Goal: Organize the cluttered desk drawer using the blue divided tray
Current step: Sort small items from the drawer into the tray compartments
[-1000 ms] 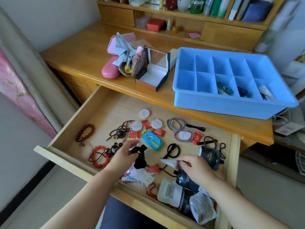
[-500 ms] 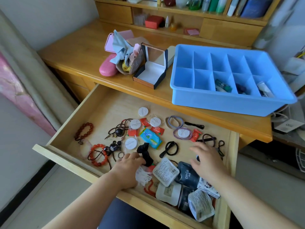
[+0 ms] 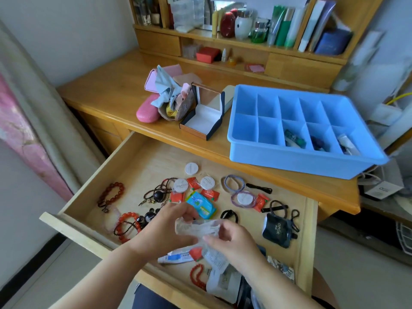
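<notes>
**Both hands closed on crinkled clear packet above drawer**

Held between both hands: a clear crinkled plastic packet (image 3: 198, 228), pinched by fingers of left hand (image 3: 166, 228) at one end and right hand (image 3: 234, 241) at the other, above the front half of the open wooden drawer (image 3: 138, 166). Blurred; contents of packet not legible.

Lying on the drawer floor: red bead bracelets (image 3: 127, 224) near the front left corner; round white discs (image 3: 191, 168) and small red sachets toward the back edge; glossy blue wipes pack (image 3: 200, 204) at centre; thin elastic hair ties (image 3: 234, 186) toward the back right; dark soft pouch (image 3: 277, 230) by the right edge; white tube (image 3: 176, 256) near the front edge.

Set on the desk top (image 3: 107, 94) at its right front corner: blue divided tray (image 3: 289, 161), rigid plastic, rectangular, ten compartments; small items in the three right-hand front compartments. Beside its left edge, an open hinged box (image 3: 202, 117) with white lining.
</notes>
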Demonstrator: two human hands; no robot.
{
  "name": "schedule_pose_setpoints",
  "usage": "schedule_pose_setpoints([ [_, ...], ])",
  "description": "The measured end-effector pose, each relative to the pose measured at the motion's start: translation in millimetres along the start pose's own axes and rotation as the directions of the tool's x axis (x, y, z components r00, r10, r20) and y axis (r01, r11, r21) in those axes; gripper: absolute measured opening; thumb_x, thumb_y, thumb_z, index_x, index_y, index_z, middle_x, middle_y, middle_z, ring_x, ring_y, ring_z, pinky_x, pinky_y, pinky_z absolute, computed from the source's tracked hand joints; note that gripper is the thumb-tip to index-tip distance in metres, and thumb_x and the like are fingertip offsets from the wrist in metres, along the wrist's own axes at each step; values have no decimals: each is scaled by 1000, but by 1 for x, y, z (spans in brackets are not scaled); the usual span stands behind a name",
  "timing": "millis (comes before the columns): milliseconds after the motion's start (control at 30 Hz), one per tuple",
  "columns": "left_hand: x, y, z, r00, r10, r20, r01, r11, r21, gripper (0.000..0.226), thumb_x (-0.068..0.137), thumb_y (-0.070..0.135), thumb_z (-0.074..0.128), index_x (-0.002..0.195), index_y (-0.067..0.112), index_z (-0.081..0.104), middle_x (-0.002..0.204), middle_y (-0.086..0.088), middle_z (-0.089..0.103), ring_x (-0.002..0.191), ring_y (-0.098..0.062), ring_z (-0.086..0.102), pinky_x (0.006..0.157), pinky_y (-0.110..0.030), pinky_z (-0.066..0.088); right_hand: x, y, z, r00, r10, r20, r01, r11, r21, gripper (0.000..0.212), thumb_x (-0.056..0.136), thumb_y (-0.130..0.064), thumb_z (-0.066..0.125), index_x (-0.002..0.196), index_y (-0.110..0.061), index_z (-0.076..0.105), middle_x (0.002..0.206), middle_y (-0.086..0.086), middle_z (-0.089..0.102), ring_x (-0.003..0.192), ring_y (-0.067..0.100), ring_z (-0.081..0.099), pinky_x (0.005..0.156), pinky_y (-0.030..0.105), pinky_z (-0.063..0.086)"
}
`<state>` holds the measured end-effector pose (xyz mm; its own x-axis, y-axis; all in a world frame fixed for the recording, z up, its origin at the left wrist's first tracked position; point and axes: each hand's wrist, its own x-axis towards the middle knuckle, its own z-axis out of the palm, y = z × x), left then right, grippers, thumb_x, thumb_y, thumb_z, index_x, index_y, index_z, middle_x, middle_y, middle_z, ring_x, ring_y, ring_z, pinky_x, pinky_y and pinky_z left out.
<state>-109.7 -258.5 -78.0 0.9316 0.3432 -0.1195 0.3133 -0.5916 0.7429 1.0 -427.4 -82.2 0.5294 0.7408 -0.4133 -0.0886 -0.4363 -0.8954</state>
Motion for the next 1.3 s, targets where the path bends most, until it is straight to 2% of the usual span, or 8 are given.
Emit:
schedule_pose_setpoints([
  [167, 1, 8, -1, 969, -105, -224, 12, 923, -384, 54, 73, 44, 74, 120, 45, 49, 116, 25, 56, 111, 9, 51, 87, -13, 44, -12, -57, -42, 926, -276, -257, 198, 936, -292, 6, 82, -28, 66, 84, -22, 65, 75, 2, 67, 62, 3, 57, 57, 20, 49],
  [367, -4, -48, 16, 834, -425, -353, 295, 883, -365, 33, 83, 21, 70, 109, 37, 56, 103, 8, 66, 87, -14, 66, 79, -41, 54, 1, -152, -140, 507, -627, -592, 291, 770, -567, 27, 79, -25, 67, 63, -27, 45, 55, -13, 50, 50, 4, 44, 45, 13, 31],
  [567, 3, -63, 23, 806, -451, -383, 331, 881, -338, 34, 83, 21, 69, 105, 41, 54, 100, 15, 64, 87, -3, 62, 68, -19, 47, 71, -157, -153, 700, -515, -495, -75, 636, -768, 27, 80, -10, 58, 104, -22, 56, 88, 10, 64, 79, 33, 57, 62, 32, 45],
  [733, 1, -70, 21, 741, -506, -441, 359, 854, -377, 36, 83, 15, 69, 112, 31, 55, 98, 11, 62, 73, 9, 60, 58, -9, 40, 84, -138, -147, 739, -480, -473, -183, 533, -826, 12, 84, -33, 61, 86, -22, 58, 82, -2, 63, 82, 30, 58, 62, 30, 37],
  [833, 6, -65, 24, 752, -493, -437, 349, 861, -369, 34, 84, 14, 68, 114, 27, 56, 103, 9, 60, 90, -2, 58, 71, -17, 41, 75, -131, -153, 813, -408, -415, -211, 458, -864, 54, 88, -61, 39, 57, -19, 56, 58, -4, 55, 71, 24, 50, 67, 33, 38],
  [967, 4, -63, 21, 767, -446, -461, 348, 893, -285, 30, 85, 12, 64, 101, 36, 56, 95, 16, 60, 83, 3, 54, 65, -8, 37, 65, -120, -143, 786, -550, -284, -98, 343, -934, 61, 91, -56, 31, 61, -18, 67, 73, 1, 66, 91, 25, 53, 100, 48, 32],
  [1133, 4, -82, -8, 707, -493, -507, 449, 867, -217, 18, 89, 18, 58, 105, 25, 63, 98, 8, 62, 79, -13, 59, 65, -24, 46, 39, -77, -119, 413, -909, -61, 231, 169, -958, 29, 87, -33, 54, 95, -11, 71, 110, 7, 67, 108, 30, 55, 103, 49, 33],
  [1300, 25, -102, -27, 818, -342, -463, 405, 913, 42, 27, 90, 19, 58, 117, 22, 62, 115, 4, 61, 95, -11, 55, 81, -23, 42, 25, 7, -51, 673, -723, 156, 454, 238, -858, 16, 74, -25, 76, 89, -23, 73, 101, -9, 68, 100, 13, 60, 99, 37, 43],
])
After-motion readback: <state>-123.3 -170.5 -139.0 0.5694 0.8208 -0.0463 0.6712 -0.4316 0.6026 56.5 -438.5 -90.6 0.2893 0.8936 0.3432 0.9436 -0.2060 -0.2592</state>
